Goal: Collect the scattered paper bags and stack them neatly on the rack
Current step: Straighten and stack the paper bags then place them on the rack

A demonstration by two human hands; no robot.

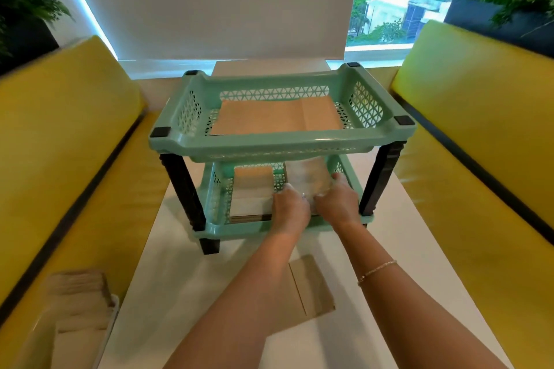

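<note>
Between both hands: a blurred stack of paper bags [304, 178] sits in the right half of the lower tray [344, 166] of the rack [278, 144].
Left hand [289, 208]: reaches over the lower tray's front rim, fingers curled against the near left edge of the blurred stack; it grips that stack, though motion blur hides how the fingertips lie.
Right hand [337, 199]: just beside the left hand, fingers wrapped on the stack's near right edge, thumb up along its right side; a thin bracelet [376, 271] shows on that wrist.
Left of the left hand: another pile of brown bags [251, 192] lies flat in the same tray, apart from the held stack.
Above the hands: the upper tray [401, 129] holds a flat brown bag [277, 117].
Under the forearms: one loose paper bag [311, 293] lies flat on the white table [434, 263], partly hidden by the left arm.
Far left of the left arm: a blurred pale pile [78, 305] sits at the table's near edge; what it is I cannot tell.
Either side of the arms: yellow benches [479, 117] flank the table.
</note>
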